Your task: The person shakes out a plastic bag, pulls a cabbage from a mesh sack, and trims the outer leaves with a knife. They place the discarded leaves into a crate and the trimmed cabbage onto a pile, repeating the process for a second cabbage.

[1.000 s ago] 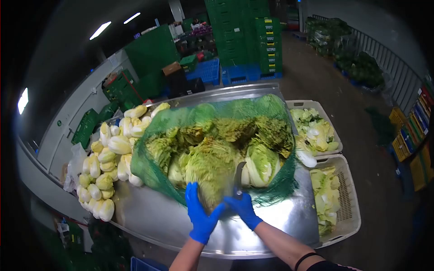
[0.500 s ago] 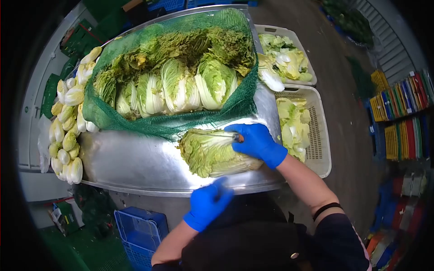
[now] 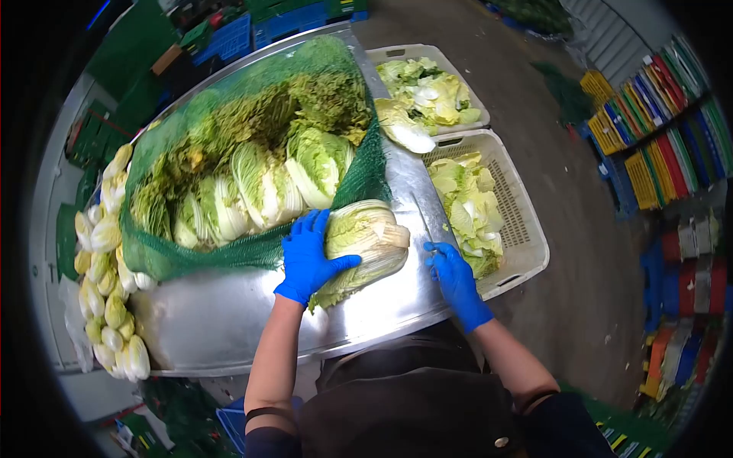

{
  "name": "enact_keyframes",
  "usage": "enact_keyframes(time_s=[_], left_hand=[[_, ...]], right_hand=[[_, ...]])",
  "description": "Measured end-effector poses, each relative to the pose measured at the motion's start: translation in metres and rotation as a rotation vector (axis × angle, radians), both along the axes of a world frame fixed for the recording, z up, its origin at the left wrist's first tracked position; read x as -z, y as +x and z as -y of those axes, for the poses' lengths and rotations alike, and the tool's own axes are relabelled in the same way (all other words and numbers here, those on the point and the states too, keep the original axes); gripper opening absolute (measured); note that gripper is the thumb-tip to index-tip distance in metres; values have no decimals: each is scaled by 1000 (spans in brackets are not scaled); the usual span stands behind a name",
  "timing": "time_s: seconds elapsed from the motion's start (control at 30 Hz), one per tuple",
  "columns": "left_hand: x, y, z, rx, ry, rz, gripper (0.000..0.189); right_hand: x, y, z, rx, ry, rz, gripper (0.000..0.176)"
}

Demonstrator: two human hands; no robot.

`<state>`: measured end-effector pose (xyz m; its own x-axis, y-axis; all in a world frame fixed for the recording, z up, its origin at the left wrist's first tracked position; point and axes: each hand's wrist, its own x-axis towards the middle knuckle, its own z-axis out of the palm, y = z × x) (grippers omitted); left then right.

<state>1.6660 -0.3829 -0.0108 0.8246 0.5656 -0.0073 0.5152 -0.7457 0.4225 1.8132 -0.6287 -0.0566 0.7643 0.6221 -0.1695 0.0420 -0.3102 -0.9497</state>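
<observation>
A napa cabbage [image 3: 370, 240] lies on the metal table [image 3: 206, 320], its cut base turned to the right. My left hand [image 3: 309, 256], in a blue glove, rests on its leafy left side with the thumb and fingers spread. Just right of the cabbage, my right hand [image 3: 454, 278], also gloved in blue, has its fingers curled around a small thin tool, probably a knife, whose blade is hard to make out. Behind them a green mesh bag [image 3: 267, 256] lies open, showing several cabbages [image 3: 259, 183] inside.
Two white crates with loose leaves, a far one [image 3: 477, 114] and a nearer one [image 3: 534, 256], stand right of the table. A loose leaf [image 3: 405, 130] lies on the table's right edge. Small pale heads [image 3: 114, 305] are piled at the left. Colored crates [image 3: 664, 160] are stacked far right.
The cabbage has been turned so its base faces right. My left hand has moved up onto it; my right hand has left it and moved to its right. The view has shifted.
</observation>
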Motion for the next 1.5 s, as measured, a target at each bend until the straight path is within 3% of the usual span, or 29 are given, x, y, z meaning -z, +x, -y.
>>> enact_keyframes(time_s=[0.03,0.1,0.17,0.3,0.5,0.57,0.6,0.67,0.7,0.77,0.83,0.9,0.97,1.03,1.07,1.1,1.2,1.33,1.5], left_hand=[[2,2,-1,21,1,-8,100],[7,4,0,23,3,-107,100],[3,1,0,65,-98,-99,102],[3,-11,12,74,-28,-117,103],[14,-6,3,65,-103,-80,101],[15,-5,2,66,-101,-80,100],[16,-5,2,61,-103,-71,100],[18,-7,2,62,-108,-73,100],[18,-7,1,59,-127,-54,100],[21,-6,-1,51,-149,-30,100],[23,-7,-1,64,-166,-21,100],[15,-4,3,47,-139,-78,100],[4,-2,12,36,-112,-139,100],[-6,-5,33,115,160,-179,103],[-12,-6,42,139,150,-129,91],[-6,-9,47,141,150,-134,91],[4,-10,57,172,214,55,59],[-7,3,51,195,176,68,53],[-27,15,45,303,204,-65,41]], right_hand=[[-7,-7,-3,21,1,-8,34],[-19,-20,-8,152,-72,320,28],[-28,-31,-12,186,-158,347,26],[-34,-47,-13,125,-353,311,28],[-39,-48,-33,35,-316,214,32],[-49,-34,-50,139,-101,541,37],[-45,-24,-56,137,-101,538,37],[-28,-6,-58,-80,97,428,32],[-21,3,-55,-78,96,428,32],[-7,24,-44,145,49,189,29],[-4,49,-28,320,-258,38,24],[-18,36,-21,249,-275,107,21],[-38,8,-29,106,-98,334,21],[-26,-1,-30,149,40,343,22],[-27,-3,-27,123,-14,288,21],[-29,-5,-24,96,-68,232,21],[-38,-13,-15,85,-108,86,22],[-35,-27,12,26,-119,-1,22],[-19,-39,63,-166,-70,255,23]])
